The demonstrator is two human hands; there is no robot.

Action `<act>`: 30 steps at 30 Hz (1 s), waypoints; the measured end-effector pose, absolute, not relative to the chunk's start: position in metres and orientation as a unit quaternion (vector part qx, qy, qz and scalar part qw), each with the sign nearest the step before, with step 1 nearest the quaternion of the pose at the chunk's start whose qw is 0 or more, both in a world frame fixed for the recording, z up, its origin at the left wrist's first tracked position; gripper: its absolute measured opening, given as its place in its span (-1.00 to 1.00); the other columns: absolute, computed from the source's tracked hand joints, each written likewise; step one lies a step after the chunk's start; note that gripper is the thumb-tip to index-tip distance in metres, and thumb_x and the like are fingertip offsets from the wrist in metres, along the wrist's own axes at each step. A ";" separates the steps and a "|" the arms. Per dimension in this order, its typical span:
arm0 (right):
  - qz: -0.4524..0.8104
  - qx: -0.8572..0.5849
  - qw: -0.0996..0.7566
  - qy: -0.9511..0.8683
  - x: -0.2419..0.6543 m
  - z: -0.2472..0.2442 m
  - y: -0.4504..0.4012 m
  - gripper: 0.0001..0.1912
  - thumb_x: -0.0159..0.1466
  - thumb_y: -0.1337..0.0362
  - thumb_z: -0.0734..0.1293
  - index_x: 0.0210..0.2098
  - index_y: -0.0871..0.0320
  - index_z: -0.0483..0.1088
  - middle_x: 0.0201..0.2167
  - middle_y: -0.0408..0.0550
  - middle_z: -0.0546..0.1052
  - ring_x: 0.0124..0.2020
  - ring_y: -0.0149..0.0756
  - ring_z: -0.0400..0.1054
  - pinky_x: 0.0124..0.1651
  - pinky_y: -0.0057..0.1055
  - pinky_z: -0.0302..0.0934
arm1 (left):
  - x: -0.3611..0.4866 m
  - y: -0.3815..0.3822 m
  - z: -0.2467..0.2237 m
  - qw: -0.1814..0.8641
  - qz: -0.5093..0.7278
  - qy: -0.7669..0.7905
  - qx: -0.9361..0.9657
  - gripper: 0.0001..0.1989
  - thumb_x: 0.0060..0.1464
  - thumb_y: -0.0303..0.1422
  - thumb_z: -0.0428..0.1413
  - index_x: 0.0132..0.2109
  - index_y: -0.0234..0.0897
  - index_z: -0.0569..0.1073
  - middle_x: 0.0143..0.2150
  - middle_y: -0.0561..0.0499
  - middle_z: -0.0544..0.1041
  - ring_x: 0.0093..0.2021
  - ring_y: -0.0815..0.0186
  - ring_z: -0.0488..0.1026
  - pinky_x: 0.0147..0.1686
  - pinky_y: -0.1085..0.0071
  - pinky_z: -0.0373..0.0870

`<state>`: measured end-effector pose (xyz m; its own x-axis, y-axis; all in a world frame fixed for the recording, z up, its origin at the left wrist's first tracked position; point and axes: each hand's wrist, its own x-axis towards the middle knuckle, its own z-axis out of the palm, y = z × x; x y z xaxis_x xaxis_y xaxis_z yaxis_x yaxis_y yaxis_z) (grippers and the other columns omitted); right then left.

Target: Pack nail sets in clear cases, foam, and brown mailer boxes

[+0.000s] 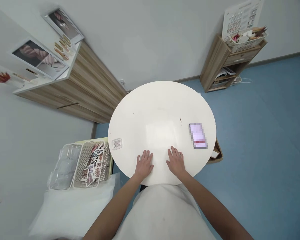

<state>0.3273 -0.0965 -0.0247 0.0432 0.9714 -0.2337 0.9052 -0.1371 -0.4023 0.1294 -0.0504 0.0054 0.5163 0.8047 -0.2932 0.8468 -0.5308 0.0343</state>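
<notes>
My left hand (144,164) lies flat on the white round table (162,100), palm down, its fingers slightly spread. My right hand (176,162) rests the same way a little to the right, also holding nothing. Near the table's left edge is a small clear case (117,143) with several nail-shaped pieces in it. A phone (198,136), its screen lit and blurred into blocks, lies to the right of my right hand. A small dark mark (180,120) shows on the tabletop left of the phone.
Left of the table stand a perforated white basket (77,166) of nail-design cards and some clear plastic boxes (65,166). A wooden cabinet (90,76) with framed pictures is at the back left. A small wooden shelf unit (230,60) carrying a basket stands at the back right.
</notes>
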 end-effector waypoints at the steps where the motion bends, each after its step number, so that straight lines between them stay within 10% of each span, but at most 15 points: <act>1: 0.229 -0.720 0.073 -0.651 0.327 -0.025 -0.095 -0.41 0.19 0.23 0.14 0.19 0.15 -0.05 0.25 0.07 -0.08 0.24 -0.04 -0.20 0.16 -0.01 -0.29 | 0.129 -0.048 0.006 0.091 -0.125 0.478 0.865 -0.46 0.04 -0.29 -0.09 0.20 -0.18 0.08 0.25 -0.09 0.04 0.26 0.06 -0.15 0.10 0.00 -0.12; 19: 0.251 -0.645 0.072 -0.718 0.242 0.011 -0.090 -0.50 0.17 0.35 0.11 0.12 0.13 0.11 0.22 0.03 0.04 0.19 -0.10 -0.08 0.13 -0.16 -0.15 | 0.034 -0.051 0.001 0.224 0.028 0.638 0.736 -0.40 0.07 -0.18 -0.09 0.21 -0.31 0.00 0.28 -0.25 -0.10 0.26 0.02 -0.18 0.09 0.02 -0.05; 30: 0.461 -0.605 0.070 -0.645 0.128 0.035 0.036 -0.31 0.07 0.10 0.28 0.15 0.14 0.05 0.20 0.02 0.04 0.21 -0.15 -0.10 0.19 -0.19 -0.14 | -0.056 0.034 -0.003 0.518 0.269 0.675 0.451 -0.34 0.01 -0.18 0.03 0.21 -0.24 -0.01 0.22 -0.20 0.07 0.17 0.10 0.11 0.05 0.22 0.15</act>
<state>0.1283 0.0358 0.0353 -0.2570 0.8457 -0.4677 0.7164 -0.1581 -0.6795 -0.0559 0.0335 -0.0032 -0.0572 0.8881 -0.4561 0.3308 0.4479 0.8306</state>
